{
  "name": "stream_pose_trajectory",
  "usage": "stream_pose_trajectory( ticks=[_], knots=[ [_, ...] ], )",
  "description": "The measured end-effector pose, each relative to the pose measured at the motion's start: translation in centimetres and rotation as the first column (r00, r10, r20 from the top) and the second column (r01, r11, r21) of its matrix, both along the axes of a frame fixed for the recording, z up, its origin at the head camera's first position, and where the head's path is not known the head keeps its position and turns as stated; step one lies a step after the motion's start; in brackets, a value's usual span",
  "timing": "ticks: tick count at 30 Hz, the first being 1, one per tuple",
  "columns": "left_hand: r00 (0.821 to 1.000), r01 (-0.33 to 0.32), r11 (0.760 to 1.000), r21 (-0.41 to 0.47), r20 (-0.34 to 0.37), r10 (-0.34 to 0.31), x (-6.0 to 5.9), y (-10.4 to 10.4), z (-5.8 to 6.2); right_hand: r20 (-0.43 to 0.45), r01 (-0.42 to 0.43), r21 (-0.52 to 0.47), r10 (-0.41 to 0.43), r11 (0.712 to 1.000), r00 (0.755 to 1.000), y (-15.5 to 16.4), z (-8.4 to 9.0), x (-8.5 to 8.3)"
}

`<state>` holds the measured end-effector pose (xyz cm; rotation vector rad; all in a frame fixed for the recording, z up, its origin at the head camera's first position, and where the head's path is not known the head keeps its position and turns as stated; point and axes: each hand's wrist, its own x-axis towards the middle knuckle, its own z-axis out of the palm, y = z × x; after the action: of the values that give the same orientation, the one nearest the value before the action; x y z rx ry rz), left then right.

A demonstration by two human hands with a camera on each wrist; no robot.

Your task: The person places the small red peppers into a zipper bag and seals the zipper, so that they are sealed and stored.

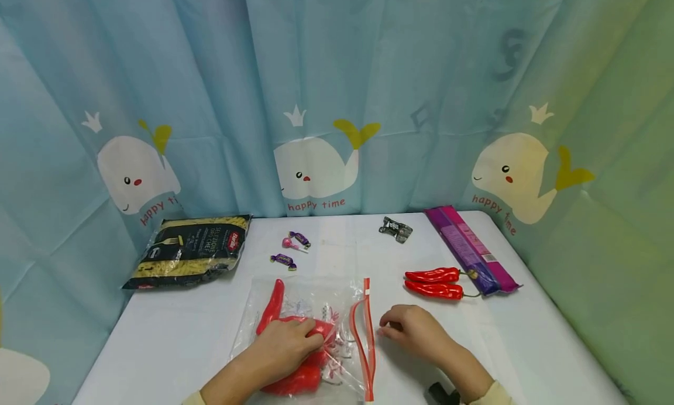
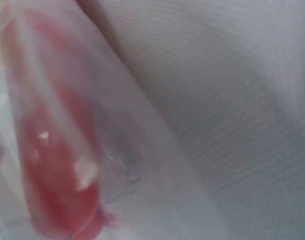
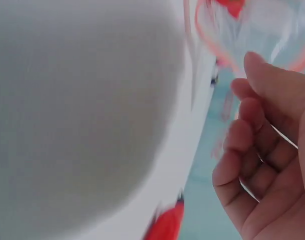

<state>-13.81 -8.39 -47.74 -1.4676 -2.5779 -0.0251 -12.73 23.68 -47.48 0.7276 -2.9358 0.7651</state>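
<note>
A clear zip bag (image 1: 310,302) with a red zip strip lies on the white table (image 1: 174,335), its open mouth facing right. Red peppers (image 1: 274,305) are inside it. My left hand (image 1: 295,340) lies on top of the bag and presses on the peppers through the plastic. In the left wrist view a red pepper (image 2: 57,165) shows blurred under the film. My right hand (image 1: 395,328) rests on the table just right of the bag's mouth, fingers (image 3: 252,150) loosely curled and holding nothing. Two more red peppers (image 1: 434,282) lie beyond it.
A purple packet (image 1: 471,250) lies at the right, beside the two peppers. A black and yellow pasta bag (image 1: 189,250) is at the back left. Small wrapped candies (image 1: 292,247) and a dark wrapper (image 1: 395,229) lie near the back. A whale-print curtain surrounds the table.
</note>
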Motion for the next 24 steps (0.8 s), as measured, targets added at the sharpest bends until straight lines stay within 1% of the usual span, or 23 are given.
stream_pose_trajectory(
  ticks=[3,6,8,11,15,18,20,24],
  knots=[
    [1.000,-0.002,1.000,-0.001,-0.009,0.002,-0.1,0.0,0.0,-0.098,0.075,0.034,-0.072,0.997,0.993,2.1,0.6,-0.2],
    [1.000,-0.005,1.000,-0.008,0.003,0.005,-0.1,0.0,0.1,-0.166,0.155,0.048,-0.145,0.987,0.975,4.4,1.0,-0.4],
    [1.000,-0.005,1.000,-0.007,0.008,0.005,-0.1,0.0,0.2,-0.193,0.186,0.049,-0.173,0.981,0.966,6.0,1.1,-0.7],
    [0.999,-0.011,1.000,-0.018,0.048,0.012,-0.2,0.0,0.3,-0.207,0.226,0.058,-0.210,0.972,0.956,8.0,1.2,-1.2],
    [0.998,-0.021,0.999,-0.023,0.062,0.023,-0.4,0.1,0.4,-0.198,0.263,0.096,-0.240,0.960,0.950,9.7,1.0,-1.7],
    [0.998,-0.029,0.999,-0.030,0.059,0.031,-0.4,0.1,0.5,-0.175,0.271,0.121,-0.248,0.955,0.953,10.3,0.5,-1.9],
    [0.997,-0.028,0.999,-0.040,0.072,0.031,-0.4,0.2,0.6,-0.163,0.269,0.141,-0.246,0.953,0.956,10.5,0.1,-1.9],
    [0.995,-0.032,0.998,-0.053,0.097,0.037,-0.3,0.2,0.7,-0.177,0.266,0.167,-0.236,0.949,0.955,10.7,-0.3,-1.9]
  ],
)
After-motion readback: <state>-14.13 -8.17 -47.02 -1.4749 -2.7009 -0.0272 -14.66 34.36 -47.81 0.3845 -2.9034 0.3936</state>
